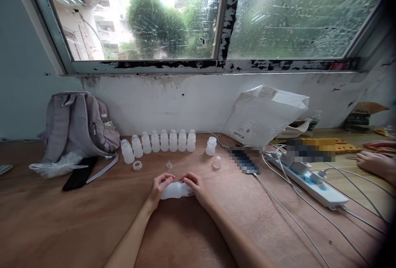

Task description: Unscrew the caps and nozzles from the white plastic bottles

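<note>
A translucent white baby bottle (pixel 173 191) lies on its side between my hands, low over the brown table. My left hand (pixel 159 187) grips its base end, thumb on top. At the capped end, my right hand (pixel 195 185) closes round the clear cap, which its fingers partly hide. Just beyond my hands lie a clear bottle nipple (pixel 168 164) and, further left, a white collar ring (pixel 137 165). To the right stands an open bottle without a cap (pixel 211 146), with a clear cap (pixel 217 162) in front of it.
Several capped bottles (pixel 164 141) stand in a row near the wall. A grey backpack (pixel 77 125) and plastic bag (pixel 58 165) are at left. Right are a blurred phone (pixel 246 161), a power strip (pixel 321 191) with trailing cables, a white bag (pixel 266 113) and another person's hand (pixel 374 165).
</note>
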The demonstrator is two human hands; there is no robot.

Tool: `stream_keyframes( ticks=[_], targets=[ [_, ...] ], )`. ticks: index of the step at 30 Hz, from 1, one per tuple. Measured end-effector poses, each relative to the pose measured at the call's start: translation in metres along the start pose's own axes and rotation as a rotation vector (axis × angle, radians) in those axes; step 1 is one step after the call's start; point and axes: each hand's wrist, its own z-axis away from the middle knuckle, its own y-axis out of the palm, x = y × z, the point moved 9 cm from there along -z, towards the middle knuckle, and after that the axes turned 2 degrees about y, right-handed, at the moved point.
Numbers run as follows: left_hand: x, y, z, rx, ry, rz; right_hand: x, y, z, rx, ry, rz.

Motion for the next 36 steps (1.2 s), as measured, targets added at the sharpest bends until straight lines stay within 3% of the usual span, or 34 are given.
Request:
stream_keyframes(
  ticks=[5, 13, 36],
  targets=[
    [0.0033, -0.0028, 0.0005, -0.061, -0.021, 0.117, 0.0012, 0.0079, 0.0035, 0.060, 0.013, 0.045],
    [-0.0033, -0.0107, -0.0001, -0.139, -0.003, 0.134, 0.0016, 0.0107, 0.0065, 0.001, -0.018, -0.009],
    [0.0027, -0.0074, -0.0017, -0.104, -0.034, 0.086, 0.0026, 0.0113, 0.0099, -0.050, -0.046, 0.042]
  ],
)
